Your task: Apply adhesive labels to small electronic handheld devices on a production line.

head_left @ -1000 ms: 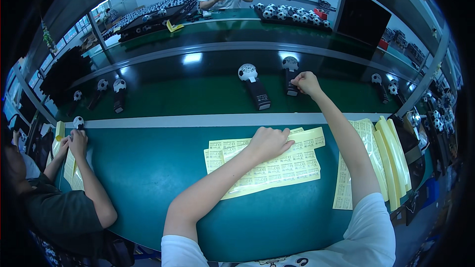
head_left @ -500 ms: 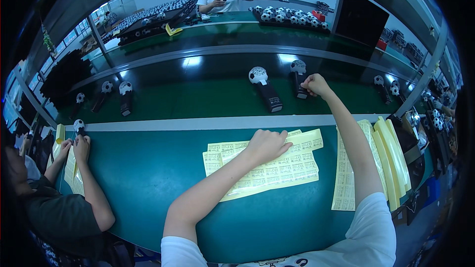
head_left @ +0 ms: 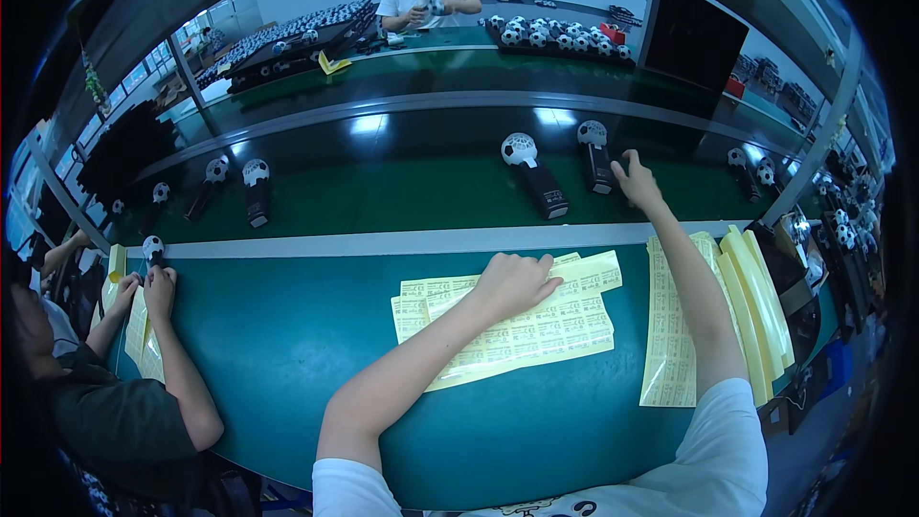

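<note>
My left hand (head_left: 515, 284) lies on a fan of overlapping yellow label sheets (head_left: 574, 325) on the green table. Its thumb and forefinger are apart, while the other fingers are partly hidden beneath it. My right hand (head_left: 636, 182) reaches over the dark green belt with its fingers apart and nothing seen in them. Just left of it lies a handheld device (head_left: 595, 158) with a black handle and a round football-patterned head. A second such device (head_left: 536, 177) lies further left, its head pointing away from me.
More yellow sheets (head_left: 670, 325) lie under my right forearm, beside folded yellow strips (head_left: 756, 306). Several football-headed devices rest on the belt (head_left: 383, 182). A co-worker (head_left: 115, 412) sits at the left holding a device; another person (head_left: 426, 0) works across the belt, near a tray of devices (head_left: 565, 38).
My right hand has come away from the device's handle and its fingers have spread. The devices on the belt have shifted a little to the right. My left hand has stayed in place.
</note>
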The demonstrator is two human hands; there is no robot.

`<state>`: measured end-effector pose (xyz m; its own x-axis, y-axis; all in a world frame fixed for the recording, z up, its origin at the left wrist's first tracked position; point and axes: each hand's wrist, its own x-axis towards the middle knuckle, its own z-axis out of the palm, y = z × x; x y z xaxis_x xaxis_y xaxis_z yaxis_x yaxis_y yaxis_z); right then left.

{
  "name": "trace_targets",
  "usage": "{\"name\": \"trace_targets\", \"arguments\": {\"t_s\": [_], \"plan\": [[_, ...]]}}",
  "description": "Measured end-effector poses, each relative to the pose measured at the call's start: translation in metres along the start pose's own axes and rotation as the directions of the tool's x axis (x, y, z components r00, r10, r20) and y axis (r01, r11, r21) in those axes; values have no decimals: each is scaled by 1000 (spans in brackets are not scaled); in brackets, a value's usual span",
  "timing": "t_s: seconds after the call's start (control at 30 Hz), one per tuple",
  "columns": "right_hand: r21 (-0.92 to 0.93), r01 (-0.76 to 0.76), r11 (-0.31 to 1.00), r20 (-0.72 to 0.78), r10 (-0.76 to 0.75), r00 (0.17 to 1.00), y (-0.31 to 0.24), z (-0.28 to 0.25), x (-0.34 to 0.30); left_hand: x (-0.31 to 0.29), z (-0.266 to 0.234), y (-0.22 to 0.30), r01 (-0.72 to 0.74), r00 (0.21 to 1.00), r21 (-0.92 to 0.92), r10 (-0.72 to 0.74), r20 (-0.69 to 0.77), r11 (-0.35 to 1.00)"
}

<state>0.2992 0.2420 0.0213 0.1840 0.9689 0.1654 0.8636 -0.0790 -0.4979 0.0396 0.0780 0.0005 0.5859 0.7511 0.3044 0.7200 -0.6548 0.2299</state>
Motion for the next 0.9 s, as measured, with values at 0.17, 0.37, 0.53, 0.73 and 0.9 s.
{"name": "trace_targets", "arguments": {"t_s": [0.17,0.37,0.53,0.73,0.9], "plan": [[177,471,864,-68,-466,882,-37,-27,-70,-2,1,-2,12,1000,-6,-12,8,1000],[339,694,635,154,-765,625,-46,2,-162,-4,3,-2,12,1000,-12,-12,-20,1000],[287,740,608,89,-786,612,-38,8,-162,-4,-4,4,71,997,-28,-72,-34,997],[254,652,714,90,-689,719,-31,-15,-141,-2,-18,-3,185,982,-10,-185,-45,983],[291,615,733,159,-671,724,-30,-7,-143,-2,-14,-10,190,982,-23,-190,-6,981]]}}
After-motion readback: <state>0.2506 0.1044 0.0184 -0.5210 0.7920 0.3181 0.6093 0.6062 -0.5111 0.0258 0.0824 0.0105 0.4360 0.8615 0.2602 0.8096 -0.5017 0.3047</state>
